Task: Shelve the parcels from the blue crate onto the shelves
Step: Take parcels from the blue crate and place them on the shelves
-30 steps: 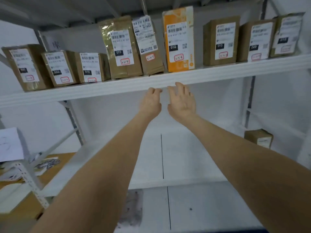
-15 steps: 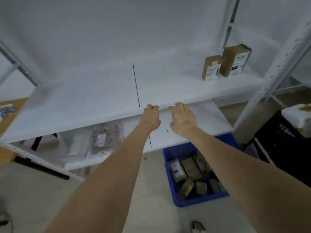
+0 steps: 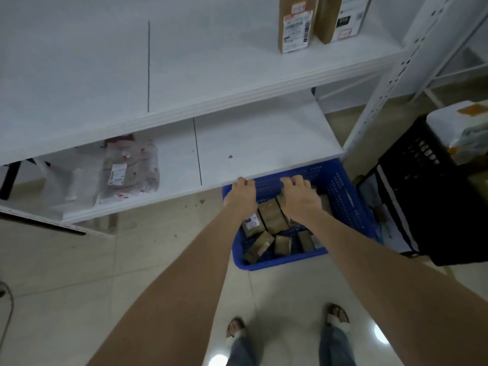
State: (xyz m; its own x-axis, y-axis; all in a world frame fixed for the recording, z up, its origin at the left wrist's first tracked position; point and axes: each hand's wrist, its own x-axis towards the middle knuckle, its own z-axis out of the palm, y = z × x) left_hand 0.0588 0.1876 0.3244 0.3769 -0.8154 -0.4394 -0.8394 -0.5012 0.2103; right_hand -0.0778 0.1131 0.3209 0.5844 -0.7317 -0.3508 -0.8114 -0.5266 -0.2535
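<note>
Parcels [image 3: 273, 220] in brown wrapping lie jumbled in the blue crate [image 3: 343, 199], which sits on the tiled floor [image 3: 79, 273] with its far end tucked under the front edge of the lower shelf [image 3: 264, 143]. Both arms reach down over the crate. The left hand [image 3: 241, 194] is above the crate's far left corner, close to the shelf edge, with its fingers bent downward; whether they hold anything cannot be told. The right hand [image 3: 299, 200] is over the parcels at the far end, fingers curled down against one of them, though an actual grip cannot be made out. On the lower shelf to the left lies a bundle of clear-wrapped packages [image 3: 129, 167]. The upper shelf [image 3: 211, 62] carries two labelled boxes [image 3: 295, 27] standing upright side by side at its right end. A black crate [image 3: 422, 207] stands just right of the blue one, and two sandalled feet [image 3: 236, 328] show at the bottom.
</note>
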